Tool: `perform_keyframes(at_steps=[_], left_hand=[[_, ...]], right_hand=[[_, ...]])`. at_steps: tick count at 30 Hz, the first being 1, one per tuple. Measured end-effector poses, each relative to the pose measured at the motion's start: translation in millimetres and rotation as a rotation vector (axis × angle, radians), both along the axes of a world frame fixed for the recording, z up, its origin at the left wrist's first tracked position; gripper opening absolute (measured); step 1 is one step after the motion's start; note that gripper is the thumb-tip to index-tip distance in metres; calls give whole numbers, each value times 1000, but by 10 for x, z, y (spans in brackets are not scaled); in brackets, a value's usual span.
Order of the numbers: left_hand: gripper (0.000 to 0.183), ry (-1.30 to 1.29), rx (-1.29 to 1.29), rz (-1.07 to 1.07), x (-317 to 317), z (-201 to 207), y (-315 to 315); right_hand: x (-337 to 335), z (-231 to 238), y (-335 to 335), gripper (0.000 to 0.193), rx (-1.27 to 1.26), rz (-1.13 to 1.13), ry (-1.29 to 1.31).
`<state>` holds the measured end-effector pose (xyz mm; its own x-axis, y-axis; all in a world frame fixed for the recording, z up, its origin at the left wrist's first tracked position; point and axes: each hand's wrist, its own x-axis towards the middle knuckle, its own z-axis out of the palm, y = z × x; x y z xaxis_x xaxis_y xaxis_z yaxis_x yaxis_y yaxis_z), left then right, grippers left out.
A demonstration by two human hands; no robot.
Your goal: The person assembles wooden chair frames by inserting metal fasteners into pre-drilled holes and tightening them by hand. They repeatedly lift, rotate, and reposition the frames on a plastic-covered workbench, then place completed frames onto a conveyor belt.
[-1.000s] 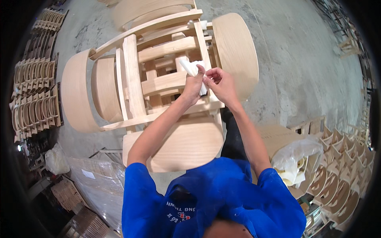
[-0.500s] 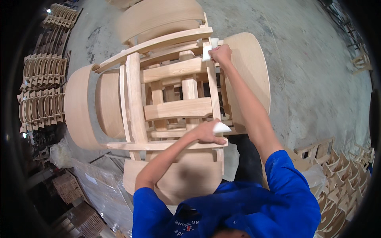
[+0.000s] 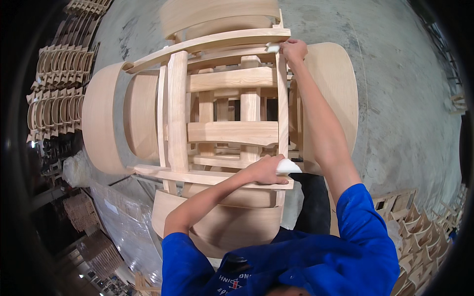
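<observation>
Before me stands a stack of pale wooden chair frames (image 3: 232, 132), with curved backrests facing several ways. My left hand (image 3: 266, 171) is closed at the near right corner of the top frame, a white foam piece (image 3: 288, 167) between thumb and fingers. Farther off, my right hand (image 3: 295, 50) pinches another white foam piece (image 3: 273, 47) at the far right corner, beside the end of the long rail (image 3: 222, 40). That foam lies against the wood, and the fingers partly hide it.
A curved backrest (image 3: 332, 103) sticks out under my right forearm, another (image 3: 101, 121) to the left. Stacked curved chair parts (image 3: 55, 108) stand at far left. Plastic-wrapped goods (image 3: 126, 224) lie at lower left, and more wooden parts (image 3: 417, 237) at lower right.
The chair stack sits farther right in view. My right hand has moved slightly up and right, and its foam now shows as a smaller piece at the corner. The left hand keeps its corner.
</observation>
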<state>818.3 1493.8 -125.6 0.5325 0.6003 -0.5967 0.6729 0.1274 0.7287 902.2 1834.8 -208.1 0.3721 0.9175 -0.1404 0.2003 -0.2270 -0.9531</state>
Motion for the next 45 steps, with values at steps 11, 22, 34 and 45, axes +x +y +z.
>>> perform_keyframes(at_steps=[11, 22, 34, 45], left_hand=[[45, -784, -114, 1382, -1509, 869, -453], [44, -313, 525, 2105, -3731, 704, -1917], [42, 64, 1263, 1818, -5572, 953, -1770], [37, 14, 1335, 1843, -5449, 1143, -1624]], right_hand=[[-943, 1517, -2587, 28, 40, 1294, 261], [-3275, 1298, -3572, 32, 55, 1117, -78], [-4095, 601, -3980, 24, 5, 1368, -459], [-4169, 606, -4167, 24, -306, 1625, -570]])
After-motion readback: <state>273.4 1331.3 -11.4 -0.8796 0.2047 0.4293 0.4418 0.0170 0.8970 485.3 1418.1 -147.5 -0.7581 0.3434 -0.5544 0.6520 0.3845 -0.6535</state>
